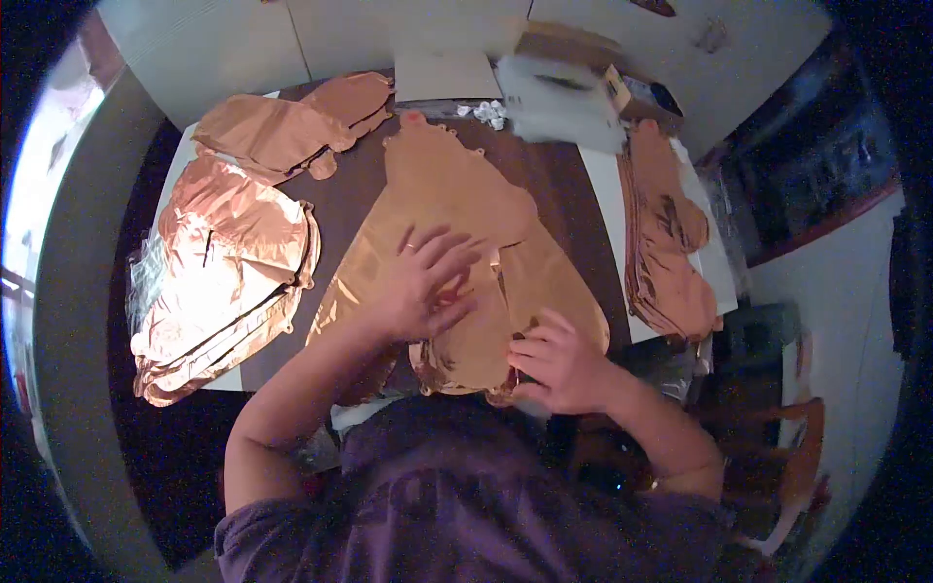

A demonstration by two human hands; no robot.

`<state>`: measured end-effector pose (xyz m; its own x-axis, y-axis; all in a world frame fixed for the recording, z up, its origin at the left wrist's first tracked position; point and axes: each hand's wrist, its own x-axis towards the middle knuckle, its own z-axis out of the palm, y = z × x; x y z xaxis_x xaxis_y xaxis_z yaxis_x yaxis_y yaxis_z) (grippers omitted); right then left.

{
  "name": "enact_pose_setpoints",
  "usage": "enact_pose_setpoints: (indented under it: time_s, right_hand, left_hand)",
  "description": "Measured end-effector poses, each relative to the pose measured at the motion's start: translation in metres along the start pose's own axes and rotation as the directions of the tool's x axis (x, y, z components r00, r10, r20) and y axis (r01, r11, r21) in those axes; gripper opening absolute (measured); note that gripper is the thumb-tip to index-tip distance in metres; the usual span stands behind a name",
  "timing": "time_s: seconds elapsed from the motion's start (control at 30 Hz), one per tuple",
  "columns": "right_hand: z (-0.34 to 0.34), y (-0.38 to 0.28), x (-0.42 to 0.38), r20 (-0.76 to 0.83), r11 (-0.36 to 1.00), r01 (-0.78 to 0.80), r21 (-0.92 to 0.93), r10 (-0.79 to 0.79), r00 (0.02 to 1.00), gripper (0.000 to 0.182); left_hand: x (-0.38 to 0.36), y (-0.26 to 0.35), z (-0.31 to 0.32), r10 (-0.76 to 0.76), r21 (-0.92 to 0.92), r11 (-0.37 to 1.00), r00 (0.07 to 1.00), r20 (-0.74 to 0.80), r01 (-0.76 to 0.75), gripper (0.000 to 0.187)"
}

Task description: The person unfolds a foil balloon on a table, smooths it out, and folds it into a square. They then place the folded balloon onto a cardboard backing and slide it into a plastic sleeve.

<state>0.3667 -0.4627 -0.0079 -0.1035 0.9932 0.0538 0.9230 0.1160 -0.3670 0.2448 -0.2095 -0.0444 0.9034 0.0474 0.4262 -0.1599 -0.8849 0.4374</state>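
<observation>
A flat copper-coloured foil balloon (457, 194) is spread over the middle of the dark table, with its lower part folded in toward me. Over its centre is my left hand (432, 282), its fingers apart and slightly blurred, with nothing seen in them. My right hand (559, 364) is at the right edge of the folded part near my body, its curled fingers closed on the foil there. The exact grip of the fingertips is partly hidden.
Stacks of flat foil balloons lie on the left (233, 243), at the back left (282, 126) and on the right (666, 233). Small white pieces (491, 114), a clear plastic bag (564, 102) and a cardboard box (569, 44) are at the back. A wooden chair (802, 457) stands at right.
</observation>
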Motion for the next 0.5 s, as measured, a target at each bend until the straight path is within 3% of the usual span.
enact_pose_setpoints:
  time_s: [0.1, 0.17, 0.23, 0.3, 0.4, 0.5]
  right_hand:
    - [-0.019, 0.024, 0.019, -0.025, 0.98, -0.065, 0.19, 0.071, 0.997, 0.035]
    - [-0.044, 0.039, 0.046, 0.001, 0.819, -0.469, 0.332, 0.496, 0.868, 0.027]
    - [-0.03, 0.094, 0.067, -0.333, 0.831, -0.444, 0.335, 0.545, 0.769, 0.028]
    - [-0.031, 0.12, 0.093, -0.443, 0.789, -0.583, 0.194, 0.6, 0.666, 0.036]
    - [-0.014, 0.145, 0.116, -0.494, 0.728, -0.682, 0.068, 0.618, 0.611, 0.041]
    - [-0.023, 0.156, 0.127, -0.176, 0.708, -0.696, 0.122, 0.705, 0.687, 0.04]
  left_hand:
    - [-0.013, -0.005, 0.002, -0.094, 0.126, 0.989, 0.992, 0.082, 0.083, 0.063]
    - [-0.015, -0.008, 0.007, -0.116, 0.139, 0.985, 0.987, 0.113, 0.1, 0.064]
    - [-0.016, -0.008, 0.009, -0.11, 0.133, 0.987, 0.987, 0.114, 0.095, 0.065]
    - [-0.015, -0.009, 0.01, -0.111, 0.126, 0.988, 0.986, 0.124, 0.095, 0.065]
    - [-0.017, -0.012, 0.013, -0.081, 0.122, 0.99, 0.99, 0.113, 0.067, 0.064]
    - [-0.017, -0.015, 0.014, -0.062, 0.123, 0.991, 0.994, 0.094, 0.051, 0.064]
